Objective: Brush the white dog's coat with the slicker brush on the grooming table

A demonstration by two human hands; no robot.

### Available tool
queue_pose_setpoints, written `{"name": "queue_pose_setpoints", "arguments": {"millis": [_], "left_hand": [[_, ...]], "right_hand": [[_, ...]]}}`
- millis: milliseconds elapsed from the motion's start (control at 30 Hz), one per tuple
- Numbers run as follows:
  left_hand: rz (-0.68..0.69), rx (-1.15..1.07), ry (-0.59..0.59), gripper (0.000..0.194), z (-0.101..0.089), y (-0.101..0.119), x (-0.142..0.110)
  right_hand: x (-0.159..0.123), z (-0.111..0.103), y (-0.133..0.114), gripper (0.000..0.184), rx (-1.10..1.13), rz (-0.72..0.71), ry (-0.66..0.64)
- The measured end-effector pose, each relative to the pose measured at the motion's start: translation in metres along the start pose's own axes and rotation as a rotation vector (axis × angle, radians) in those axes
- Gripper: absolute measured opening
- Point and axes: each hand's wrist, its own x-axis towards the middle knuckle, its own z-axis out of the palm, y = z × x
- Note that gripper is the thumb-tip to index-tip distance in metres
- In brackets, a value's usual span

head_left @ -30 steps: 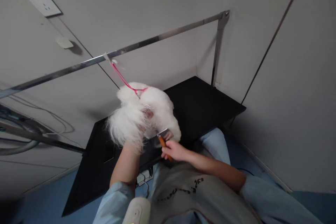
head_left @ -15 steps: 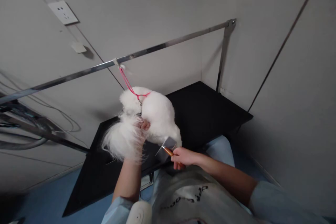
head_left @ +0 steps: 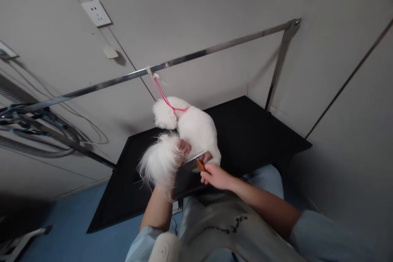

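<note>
Apron (head_left: pixel 215 229) nearest, dark-lettered and grey, with a rounded white object (head_left: pixel 163 249) beside it at the bottom of the view, purpose unclear. Just beyond, at the near edge of the black tabletop (head_left: pixel 245 139), right hand (head_left: pixel 217 176) with fingers curled around the wooden handle of a brush (head_left: pixel 200 165). Broad, flat head of the brush angled across the near side of a white dog (head_left: pixel 198 129). Probably light and stiff, best gripped at the handle, clear of the head.

Farther in, left hand (head_left: pixel 184 146) against the dog, fingers bent and close together, partly under a loose white tuft (head_left: pixel 159 161); impossible to tell whether pinching hair or only pressing. Tuft, tail or leg unclear, spread over the wrist, likely soft, wispy and easy to tug; better supported at the base than pulled by the ends.

Dog near the middle of the tabletop, head toward the far edge, away from the right corner. Likely heavier than the brush, yielding under the fluff, best steadied gently with a broad hold.

Above the neck, pink loop (head_left: pixel 162 95) up to a metal bar (head_left: pixel 184 58). Behind, grey wall (head_left: pixel 196 4) with a white socket (head_left: pixel 97 13); coiled hose (head_left: pixel 46 153) off left.
</note>
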Motion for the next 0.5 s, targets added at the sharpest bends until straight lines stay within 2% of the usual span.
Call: {"name": "queue_pose_setpoints", "arguments": {"millis": [67, 133, 233, 300, 400, 433, 500], "left_hand": [[-0.002, 0.035, 0.015, 0.055, 0.006, 0.001, -0.001], [0.007, 0.057, 0.050, 0.054, 0.013, 0.002, -0.004], [0.026, 0.083, 0.113, 0.052, 0.022, 0.006, -0.008], [0.053, 0.087, 0.145, 0.052, 0.024, 0.010, -0.009], [0.092, 0.074, 0.150, 0.053, 0.022, 0.017, -0.012], [0.098, 0.078, 0.147, 0.052, 0.021, 0.018, -0.015], [0.085, 0.122, 0.124, 0.047, 0.018, 0.019, -0.024]], "right_hand": [[-0.004, 0.000, 0.002, 0.016, -0.007, 0.111, -0.071], [-0.007, -0.003, -0.001, 0.015, 0.001, 0.093, -0.139], [-0.010, -0.013, -0.008, 0.013, -0.055, -0.105, -0.019], [-0.011, -0.017, -0.006, 0.014, -0.090, -0.079, 0.046], [-0.016, -0.017, 0.003, 0.019, -0.079, 0.093, -0.047], [-0.016, -0.018, 0.005, 0.019, -0.052, 0.105, -0.086], [-0.014, -0.028, 0.006, 0.014, 0.013, 0.010, -0.093]]}}
